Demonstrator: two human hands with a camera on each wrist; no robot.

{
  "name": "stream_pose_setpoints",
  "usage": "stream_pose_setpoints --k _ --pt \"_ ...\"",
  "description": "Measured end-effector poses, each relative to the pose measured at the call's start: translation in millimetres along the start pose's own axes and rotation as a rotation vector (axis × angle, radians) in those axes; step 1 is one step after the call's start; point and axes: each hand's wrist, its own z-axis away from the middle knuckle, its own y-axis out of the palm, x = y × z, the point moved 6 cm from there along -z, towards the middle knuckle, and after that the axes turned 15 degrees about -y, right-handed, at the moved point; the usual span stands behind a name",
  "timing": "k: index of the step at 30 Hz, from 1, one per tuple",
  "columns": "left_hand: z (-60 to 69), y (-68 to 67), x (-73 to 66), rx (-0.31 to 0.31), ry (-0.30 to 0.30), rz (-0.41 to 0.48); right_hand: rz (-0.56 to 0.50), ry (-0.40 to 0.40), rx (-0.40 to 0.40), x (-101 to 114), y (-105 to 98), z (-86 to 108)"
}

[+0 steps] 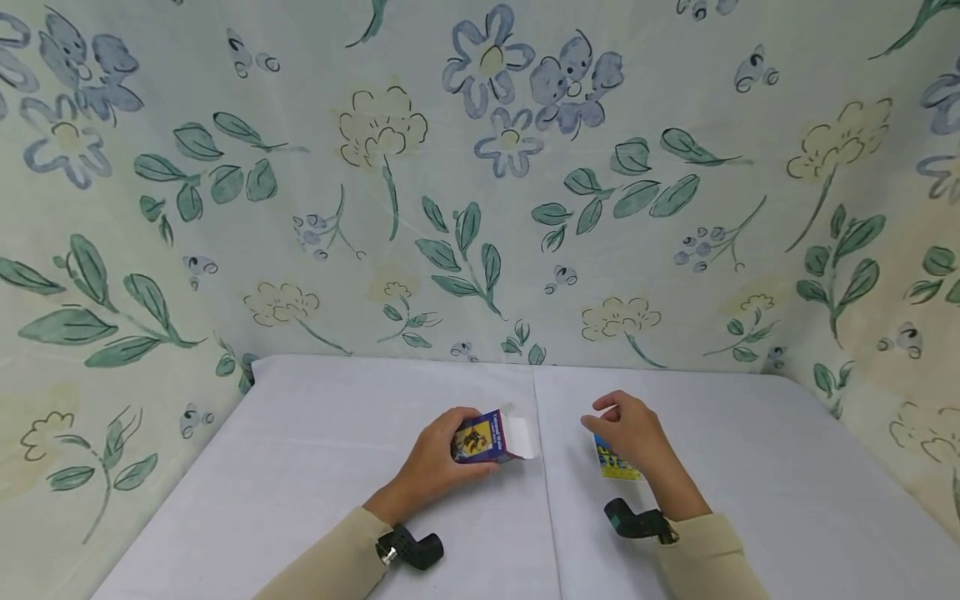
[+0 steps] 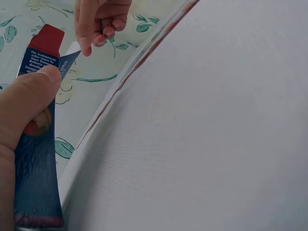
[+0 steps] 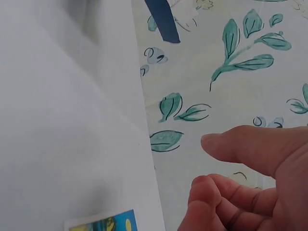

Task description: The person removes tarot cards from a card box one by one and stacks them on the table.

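The left hand (image 1: 433, 460) grips a small box (image 1: 478, 439), its white flap (image 1: 521, 437) already open. The right hand (image 1: 632, 429) holds nothing. A blue and yellow card (image 1: 617, 468) lies on the desk (image 1: 300, 467), below that empty grip. I can't see what's left inside the box.

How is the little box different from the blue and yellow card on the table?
The box is gripped in the left hand, while the card lies on the table. The box has sides and flaps sticking out at its open end; the card looks flat. In the head view, the right hand covers part of the card, and the left hand part of the box. Both show blue and yellow.
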Motion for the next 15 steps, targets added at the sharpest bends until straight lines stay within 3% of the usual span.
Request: stream_pose_setpoints --k 9,15 --pt "-2.1 -5.2 0.0 0.008 0.017 0.073 -0.099 -0.085 0.001 35 9 -0.1" --pt "-1.5 -2.7 -2.4 0.024 0.024 0.063 -0.16 -0.108 -0.001 51 14 0.2"
